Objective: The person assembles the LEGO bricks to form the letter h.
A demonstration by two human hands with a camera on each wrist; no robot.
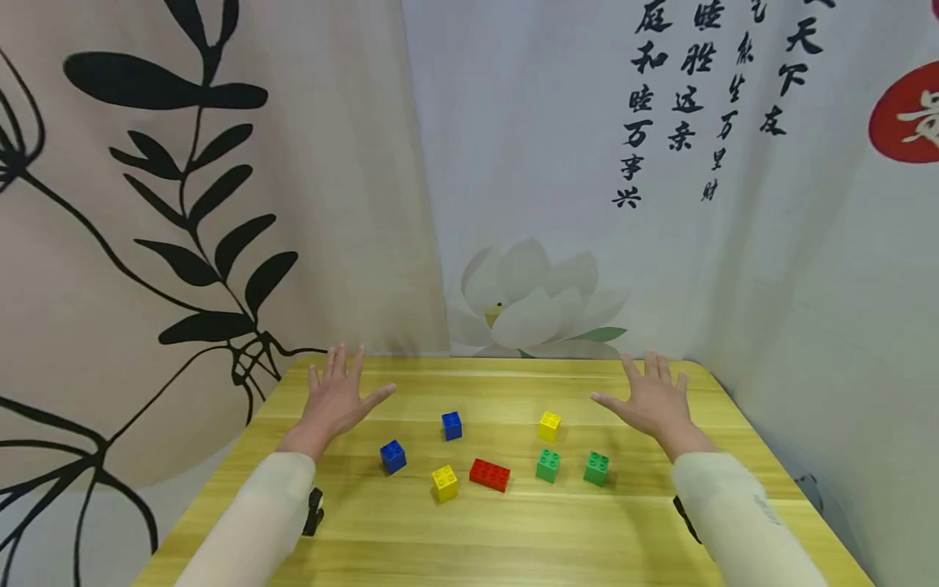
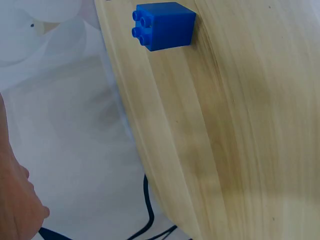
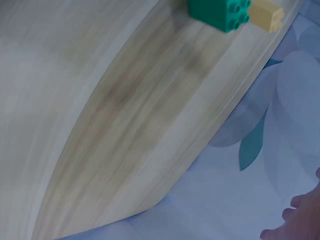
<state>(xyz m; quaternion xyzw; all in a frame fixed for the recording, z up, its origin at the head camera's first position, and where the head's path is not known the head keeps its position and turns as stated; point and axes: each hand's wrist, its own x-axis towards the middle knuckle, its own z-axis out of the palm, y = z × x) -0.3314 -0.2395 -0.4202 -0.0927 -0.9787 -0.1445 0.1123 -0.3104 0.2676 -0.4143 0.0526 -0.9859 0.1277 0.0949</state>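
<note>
Wood-grained and yellow, the table fills the lower centre of the head view, and we count seven studded bricks on it. We find the left hand left of centre and the right hand right of centre, each spread, fingers straight, thumb pointing inward, both apart from the bricks.

Below the left thumb we record a blue brick, with a second blue brick to its upper right. At lower centre we note a yellow brick, then rightward a longer red brick, a green brick and a second green brick. Another yellow brick sits above the green pair, lower left of the right thumb.

At the top of the left wrist view we see one blue brick; we cannot tell which. Pale sleeves cover both forearms. Behind the table hangs printed cloth.
</note>
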